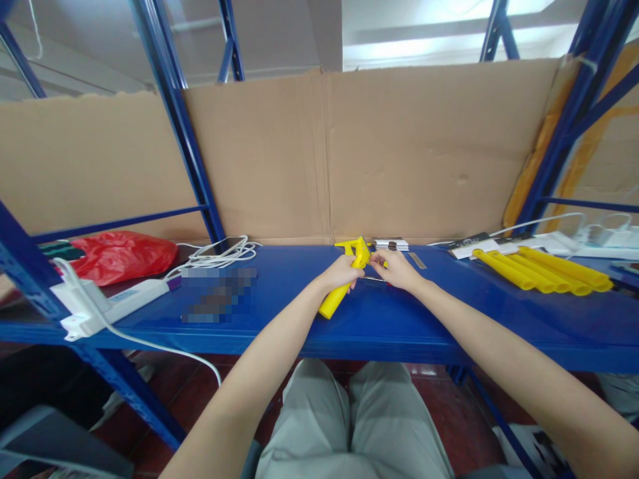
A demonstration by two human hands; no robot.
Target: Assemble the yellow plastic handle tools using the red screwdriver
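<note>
My left hand (342, 273) is wrapped round a yellow plastic tool (333, 304) with a tube-like handle and a forked head; the handle slants down toward the table's front edge. Close beside the tool's head, my right hand (394, 267) is closed in a pinch. A bit of yellow shows at its fingertips, too small to name. Below the hands lies a thin metal rod (373, 279), partly covered by them. Behind the right hand sits a small stack of white pieces (391, 245), with a flat grey strip (417, 260) to the right.
Several yellow tubes (544, 269) lie at the right on the blue table (464, 306). To the left are a coiled white cable (222, 254), a white power strip (134, 299), a red plastic bag (124, 256) and a blurred-out item (219, 296). A cardboard panel (399, 153) stands behind.
</note>
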